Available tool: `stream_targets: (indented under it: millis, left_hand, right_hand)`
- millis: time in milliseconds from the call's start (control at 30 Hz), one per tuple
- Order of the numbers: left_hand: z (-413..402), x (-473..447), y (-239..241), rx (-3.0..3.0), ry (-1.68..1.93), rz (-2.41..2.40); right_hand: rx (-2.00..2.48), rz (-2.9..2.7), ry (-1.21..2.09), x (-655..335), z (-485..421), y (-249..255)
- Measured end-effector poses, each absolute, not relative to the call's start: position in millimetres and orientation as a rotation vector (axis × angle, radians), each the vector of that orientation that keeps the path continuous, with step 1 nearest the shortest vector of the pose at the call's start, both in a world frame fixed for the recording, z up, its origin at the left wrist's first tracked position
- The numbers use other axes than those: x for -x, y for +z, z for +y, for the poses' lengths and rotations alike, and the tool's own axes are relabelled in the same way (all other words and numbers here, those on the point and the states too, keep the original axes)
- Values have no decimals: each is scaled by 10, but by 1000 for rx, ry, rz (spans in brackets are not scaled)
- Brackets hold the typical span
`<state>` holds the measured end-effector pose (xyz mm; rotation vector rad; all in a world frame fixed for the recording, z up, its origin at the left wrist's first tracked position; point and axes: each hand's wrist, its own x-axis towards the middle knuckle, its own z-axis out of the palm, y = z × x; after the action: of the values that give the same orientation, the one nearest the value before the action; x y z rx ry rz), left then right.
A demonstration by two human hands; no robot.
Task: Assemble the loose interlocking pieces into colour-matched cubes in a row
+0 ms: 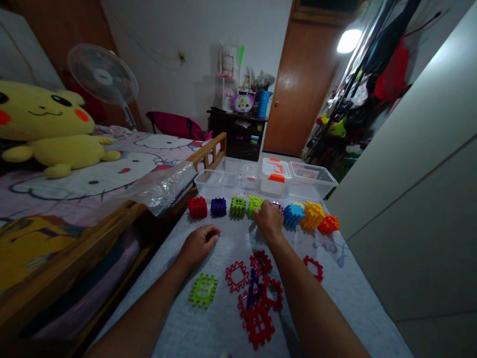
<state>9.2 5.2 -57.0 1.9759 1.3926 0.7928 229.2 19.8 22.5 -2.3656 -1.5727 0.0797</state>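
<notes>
My right hand reaches to the row of plastic pieces, its fingers closed at the edge of a light-green interlocking piece; the fingertips are partly hidden. My left hand rests on the cloth, loosely curved with the thumb apart and nothing in it. Below that hand lies a single green square piece. Between my forearms are several loose red pieces and a purple piece. Another red frame piece lies right of my right forearm.
Stacks line the back: red, purple, green, blue, yellow and orange. Behind them stand clear plastic bins and a lidded box. A wooden bed rail borders the left, a white cabinet the right.
</notes>
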Motion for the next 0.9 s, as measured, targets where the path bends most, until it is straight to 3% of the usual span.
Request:
stream_targets:
  millis: [267,500,633,900]
  left_hand:
    - [45,-87,-552,-1973,788,1388]
    - [42,-89,-547,-1995,779,1396]
    - [35,-91,-560,-1982,798,1387]
    - [-4,-113,-495,-1969,823,1433]
  right_hand:
    - [2352,-1580,95,-2335,163,210]
    - [2040,-1907,213,-2778,-379,360]
    - [1762,-2177,523,-2911,-826,197]
    - [1477,-2314,539,-2805,-979,-160]
